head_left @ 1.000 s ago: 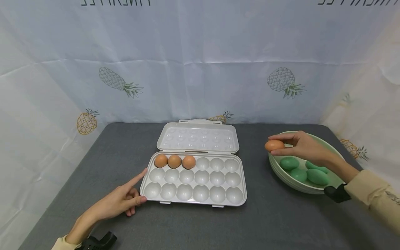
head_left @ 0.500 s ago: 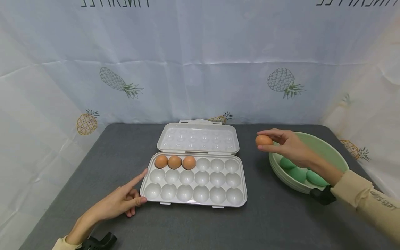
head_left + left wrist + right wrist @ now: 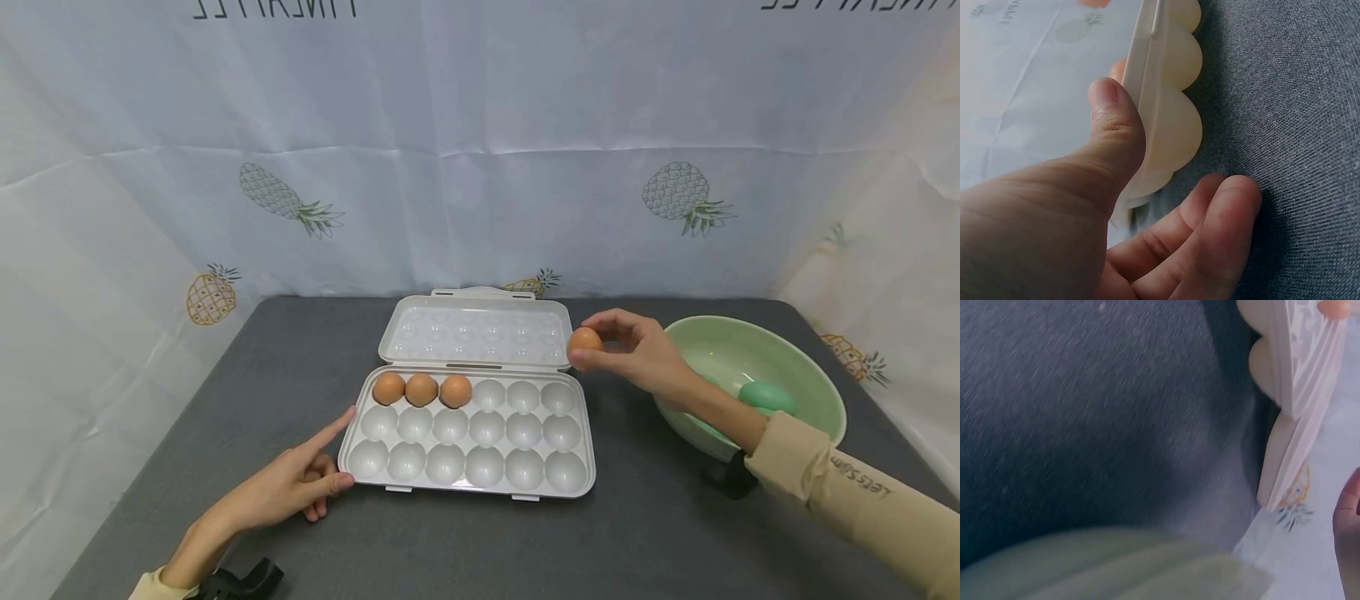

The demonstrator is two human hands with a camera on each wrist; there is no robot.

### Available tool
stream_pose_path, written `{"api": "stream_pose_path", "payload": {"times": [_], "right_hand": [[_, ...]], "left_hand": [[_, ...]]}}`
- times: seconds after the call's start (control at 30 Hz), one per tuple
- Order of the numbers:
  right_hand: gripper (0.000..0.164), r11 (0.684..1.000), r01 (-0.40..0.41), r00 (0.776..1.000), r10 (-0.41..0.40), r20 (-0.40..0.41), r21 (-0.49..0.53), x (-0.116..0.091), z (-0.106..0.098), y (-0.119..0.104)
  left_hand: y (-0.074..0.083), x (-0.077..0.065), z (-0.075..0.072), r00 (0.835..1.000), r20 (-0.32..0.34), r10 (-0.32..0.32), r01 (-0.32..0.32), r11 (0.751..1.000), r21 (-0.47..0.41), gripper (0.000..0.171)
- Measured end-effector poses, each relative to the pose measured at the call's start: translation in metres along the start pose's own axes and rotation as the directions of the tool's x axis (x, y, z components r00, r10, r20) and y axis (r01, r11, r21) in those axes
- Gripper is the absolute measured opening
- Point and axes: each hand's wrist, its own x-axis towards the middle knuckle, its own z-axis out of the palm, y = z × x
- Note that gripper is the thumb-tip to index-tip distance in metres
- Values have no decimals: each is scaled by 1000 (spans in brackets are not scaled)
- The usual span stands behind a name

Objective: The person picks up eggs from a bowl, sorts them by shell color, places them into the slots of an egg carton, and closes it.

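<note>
A white plastic egg tray [image 3: 430,427] with its lid [image 3: 480,331] raised lies in the middle of the table. Three brown eggs [image 3: 422,389] sit at the left of its back row. My right hand [image 3: 637,357] pinches another brown egg [image 3: 584,341] between thumb and fingers, beside the lid's right edge. In the right wrist view only part of that hand [image 3: 1349,519] shows, and the held egg is out of sight. My left hand [image 3: 285,482] touches the tray's left edge with straight index finger and thumb [image 3: 1116,128]; its other fingers are loosely bent.
A pale green bowl [image 3: 821,392] stands on the right, partly behind the right forearm, with green eggs [image 3: 767,397] inside. The dark grey table [image 3: 480,550] ends at a white curtain [image 3: 480,208] printed with pineapples.
My right hand has carried the brown egg left from above the bowl to the lid's right side. The bowl has shifted slightly right. My left hand stays at the tray's edge.
</note>
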Motion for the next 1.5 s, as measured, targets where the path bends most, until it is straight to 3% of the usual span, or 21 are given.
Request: {"api": "stream_pose_path", "payload": {"times": [0.53, 0.97, 1.5], "right_hand": [[40, 986, 52, 997, -62, 53, 161, 14, 47, -8], [35, 993, 39, 988, -55, 143, 109, 22, 96, -10], [39, 992, 124, 980, -123, 157, 1, 22, 114, 7]], "left_hand": [[5, -1, 0, 1000, -6, -19, 19, 1000, -8, 88], [4, -2, 0, 1000, -10, -13, 13, 1000, -4, 88], [6, -1, 1, 999, -19, -26, 26, 1000, 6, 88]]}}
